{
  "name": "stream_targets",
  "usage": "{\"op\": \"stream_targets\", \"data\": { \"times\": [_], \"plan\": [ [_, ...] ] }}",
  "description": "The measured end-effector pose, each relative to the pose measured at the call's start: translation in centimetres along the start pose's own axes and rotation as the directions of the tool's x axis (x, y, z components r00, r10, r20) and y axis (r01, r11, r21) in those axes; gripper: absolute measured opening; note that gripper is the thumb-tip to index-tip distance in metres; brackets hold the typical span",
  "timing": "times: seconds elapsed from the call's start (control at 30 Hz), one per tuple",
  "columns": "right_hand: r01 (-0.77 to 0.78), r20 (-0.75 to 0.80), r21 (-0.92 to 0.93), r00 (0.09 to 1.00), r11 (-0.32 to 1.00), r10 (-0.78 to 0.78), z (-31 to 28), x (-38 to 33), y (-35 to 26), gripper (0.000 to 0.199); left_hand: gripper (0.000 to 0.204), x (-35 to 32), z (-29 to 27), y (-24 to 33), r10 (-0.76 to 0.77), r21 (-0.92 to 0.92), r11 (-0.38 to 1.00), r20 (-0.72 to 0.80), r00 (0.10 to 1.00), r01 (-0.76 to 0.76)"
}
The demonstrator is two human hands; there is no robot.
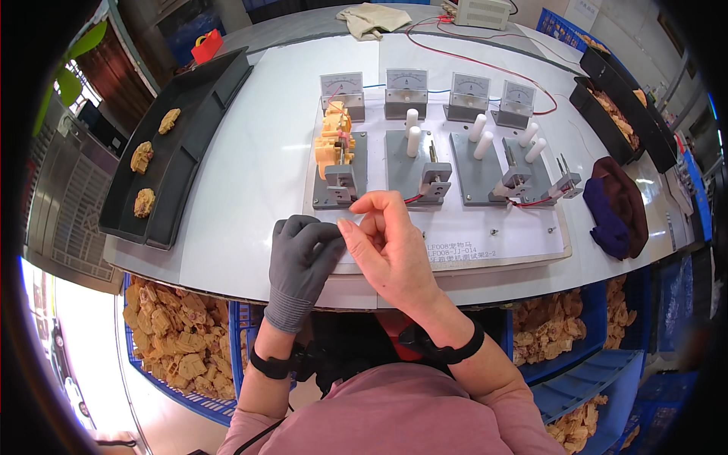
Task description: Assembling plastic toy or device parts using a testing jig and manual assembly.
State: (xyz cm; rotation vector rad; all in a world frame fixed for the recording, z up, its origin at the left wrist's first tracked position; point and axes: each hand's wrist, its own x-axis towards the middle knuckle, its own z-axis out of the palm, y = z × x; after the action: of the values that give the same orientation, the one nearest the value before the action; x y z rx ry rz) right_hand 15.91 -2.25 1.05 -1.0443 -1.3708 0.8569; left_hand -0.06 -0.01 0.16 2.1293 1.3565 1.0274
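Note:
In front of the test board [455,262], my two hands meet at the fingertips. My left hand [302,254], in a grey glove, has its fingers curled in. Beside it my bare right hand [390,246] is bent, with its thumb against the glove's fingertips and the index finger curved above. Anything pinched between them is too small or hidden to make out. Just beyond my hands, a tan plastic gear housing [334,140] sits upright on the leftmost grey fixture [358,171]. The other fixtures [478,171] hold white pegs and metal clamps, with no housing on them.
A black tray [171,220] with three tan parts lies left. Analog meters [407,87] line the board's back. Dark cloths [618,205] and black bins [607,121] lie right. A power supply [483,14] stands behind. Blue crates [182,406] of tan parts sit below the table.

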Motion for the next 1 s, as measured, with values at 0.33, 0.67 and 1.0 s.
{"op": "stream_targets", "data": {
  "times": [0.33,0.67,1.0],
  "plan": [
    [0.004,-0.003,-0.002,1.000,1.000,-0.004,0.3,0.1,0.0,0.026,0.013,-0.1,0.0,-0.4,-0.007,-0.022,1.000,-0.005,1.000,0.007],
    [-0.001,-0.018,0.032,1.000,0.999,0.001,0.0,-0.1,0.3,0.030,0.013,0.0,0.3,-0.1,0.001,-0.026,1.000,-0.011,1.000,-0.002],
    [0.126,-0.089,-0.021,0.988,0.992,-0.127,0.3,0.2,1.0,0.045,0.013,0.0,0.2,-0.1,0.012,-0.025,1.000,-0.009,1.000,-0.012]
  ]
}}
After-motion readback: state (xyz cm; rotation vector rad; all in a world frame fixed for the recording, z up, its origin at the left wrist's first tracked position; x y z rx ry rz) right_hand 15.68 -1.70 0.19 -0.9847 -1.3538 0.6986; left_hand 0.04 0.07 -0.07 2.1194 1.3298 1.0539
